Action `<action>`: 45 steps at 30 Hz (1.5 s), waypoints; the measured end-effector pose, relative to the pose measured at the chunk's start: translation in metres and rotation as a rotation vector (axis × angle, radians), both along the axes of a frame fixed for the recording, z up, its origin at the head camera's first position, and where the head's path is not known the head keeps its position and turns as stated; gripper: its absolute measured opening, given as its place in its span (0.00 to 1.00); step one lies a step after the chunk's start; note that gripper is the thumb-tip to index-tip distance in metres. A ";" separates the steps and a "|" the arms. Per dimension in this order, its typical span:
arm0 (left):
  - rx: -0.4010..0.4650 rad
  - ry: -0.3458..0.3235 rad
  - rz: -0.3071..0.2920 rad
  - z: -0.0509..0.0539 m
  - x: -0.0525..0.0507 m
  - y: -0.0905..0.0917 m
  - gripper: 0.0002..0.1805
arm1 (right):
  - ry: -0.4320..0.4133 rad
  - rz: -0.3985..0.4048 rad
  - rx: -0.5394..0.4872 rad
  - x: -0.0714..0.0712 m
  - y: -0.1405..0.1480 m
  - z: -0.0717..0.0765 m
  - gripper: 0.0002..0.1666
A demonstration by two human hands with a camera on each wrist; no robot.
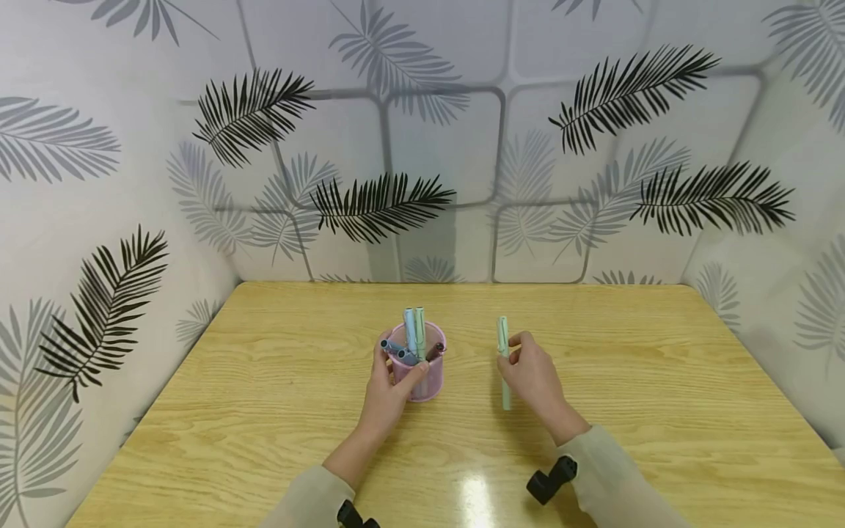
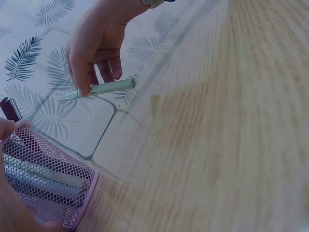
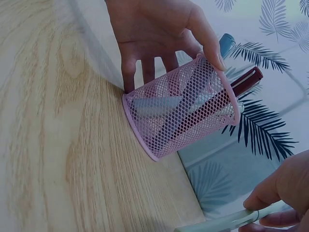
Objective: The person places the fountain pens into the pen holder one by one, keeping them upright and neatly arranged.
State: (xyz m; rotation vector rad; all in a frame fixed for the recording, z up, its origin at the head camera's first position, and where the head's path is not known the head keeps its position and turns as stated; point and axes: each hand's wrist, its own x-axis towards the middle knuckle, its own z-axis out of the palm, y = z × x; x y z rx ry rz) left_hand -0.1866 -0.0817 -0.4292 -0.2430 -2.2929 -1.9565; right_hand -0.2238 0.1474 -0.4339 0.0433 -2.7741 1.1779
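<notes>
A pink mesh pen holder [image 1: 430, 380] stands on the wooden table, with several pens in it. Its contents include a light blue pen [image 1: 410, 330], a light green one beside that, dark blue ones and a dark red pen [image 3: 247, 81]. My left hand [image 1: 385, 400] grips the holder from its left side, thumb near the rim and fingers round the far side. To the right, my right hand [image 1: 538, 378] pinches another light green pen [image 1: 503, 335] between thumb and fingers. In the left wrist view this pen [image 2: 113, 87] is held above the table, apart from the holder.
The wooden table [image 1: 264, 411] runs back to a wall covering [image 1: 436, 242] with a leaf pattern, which also rises on both sides. A black device [image 1: 553, 480] sits on the right sleeve, and another [image 1: 353, 515] on the left.
</notes>
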 end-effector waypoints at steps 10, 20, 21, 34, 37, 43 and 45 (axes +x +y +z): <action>0.004 0.000 -0.007 -0.001 -0.001 0.000 0.40 | 0.084 0.043 -0.114 0.008 -0.012 0.007 0.17; 0.024 0.009 -0.012 -0.001 -0.002 -0.001 0.40 | 0.243 0.124 -0.209 0.016 -0.028 0.030 0.16; 0.024 0.012 -0.012 -0.001 -0.002 -0.001 0.39 | 0.268 0.131 -0.222 0.017 -0.030 0.032 0.15; 0.024 -0.008 -0.017 -0.001 -0.001 -0.002 0.40 | 0.530 0.161 -0.373 0.014 -0.049 0.050 0.17; 0.025 -0.010 -0.015 -0.002 -0.001 -0.002 0.39 | 0.569 0.153 -0.411 0.012 -0.053 0.052 0.17; 0.026 -0.006 -0.019 -0.001 -0.001 -0.002 0.40 | 0.570 0.168 -0.484 0.002 -0.059 0.049 0.17; 0.021 -0.006 -0.019 -0.001 -0.001 -0.002 0.40 | 0.561 0.177 -0.491 -0.002 -0.061 0.046 0.16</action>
